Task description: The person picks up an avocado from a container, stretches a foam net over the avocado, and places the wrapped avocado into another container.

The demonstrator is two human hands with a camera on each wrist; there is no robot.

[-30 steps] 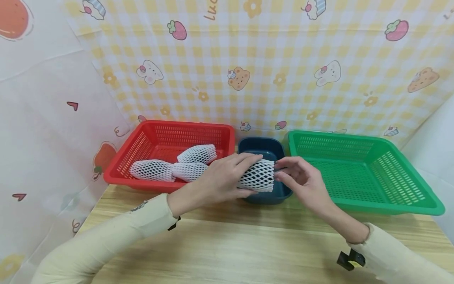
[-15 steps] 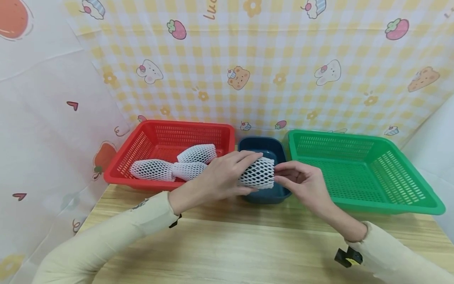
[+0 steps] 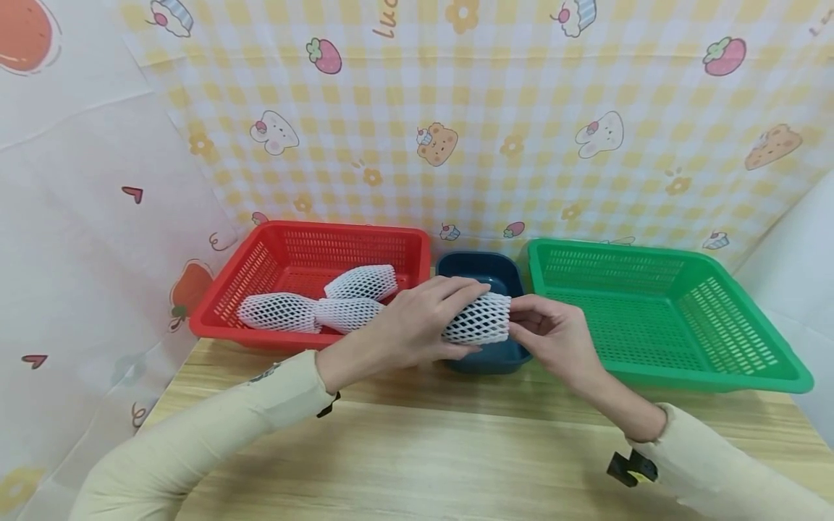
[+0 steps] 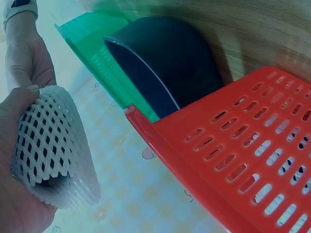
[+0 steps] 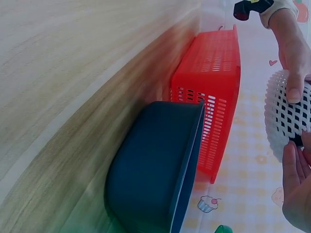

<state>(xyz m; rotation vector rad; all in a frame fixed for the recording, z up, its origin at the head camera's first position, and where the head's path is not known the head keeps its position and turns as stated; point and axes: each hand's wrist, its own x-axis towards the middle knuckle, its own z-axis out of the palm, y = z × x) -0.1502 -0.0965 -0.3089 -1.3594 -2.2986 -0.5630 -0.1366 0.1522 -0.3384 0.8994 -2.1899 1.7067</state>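
Observation:
Above the dark blue bin [image 3: 498,358], my left hand [image 3: 417,318] grips a white foam net sleeve [image 3: 480,318] from its left side. Something dark shows through the sleeve's mesh; its kind cannot be made out. At the sleeve's right end, my right hand [image 3: 554,333] pinches the rim between thumb and fingers. In the left wrist view the sleeve [image 4: 48,136] lies across the left palm, and its near end gapes around a dark inside. The right wrist view has the sleeve [image 5: 282,114] at its right edge, with fingertips of both hands on it.
On the left stands a red basket [image 3: 352,230] with several white net-sleeved things [image 3: 279,312] in it. A green basket [image 3: 677,383] stands to the right of the blue bin. All rest on a wooden table [image 3: 417,449] before a patterned cloth [image 3: 482,94].
My right thumb and fingers have closed onto the sleeve's right end. Both hands and the sleeve have shifted only slightly; the sleeve ends a little further right.

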